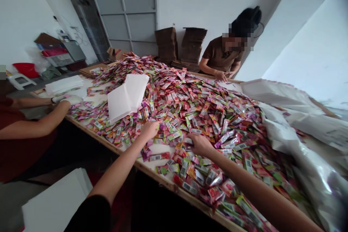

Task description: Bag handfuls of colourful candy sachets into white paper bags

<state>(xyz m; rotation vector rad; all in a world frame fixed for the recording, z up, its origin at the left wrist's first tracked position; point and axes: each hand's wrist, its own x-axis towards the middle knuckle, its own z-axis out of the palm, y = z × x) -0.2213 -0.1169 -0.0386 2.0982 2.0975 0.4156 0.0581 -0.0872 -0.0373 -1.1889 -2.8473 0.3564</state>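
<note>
A broad heap of small colourful sachets (176, 98), pink, red, green and purple, covers the table in front of me. My left hand (150, 130) is closed at the near side of the heap, with a green and purple sachet (160, 126) at its fingertips. To its right, my right hand (201, 145) reaches down onto the sachets, fingers curved and thumb apart from them. Its fingertips touch the packets, and their undersides are partly hidden. Beyond my left hand, white flat envelopes (127, 98) lie on top of the heap.
A wooden rim (163, 181) edges the table. White bags (285, 134) are piled at right. A co-worker (225, 56) stands across; another person's gloved hand (72, 99) is at left, near white sheets (63, 84). More white sheets (58, 203) lie below the table edge.
</note>
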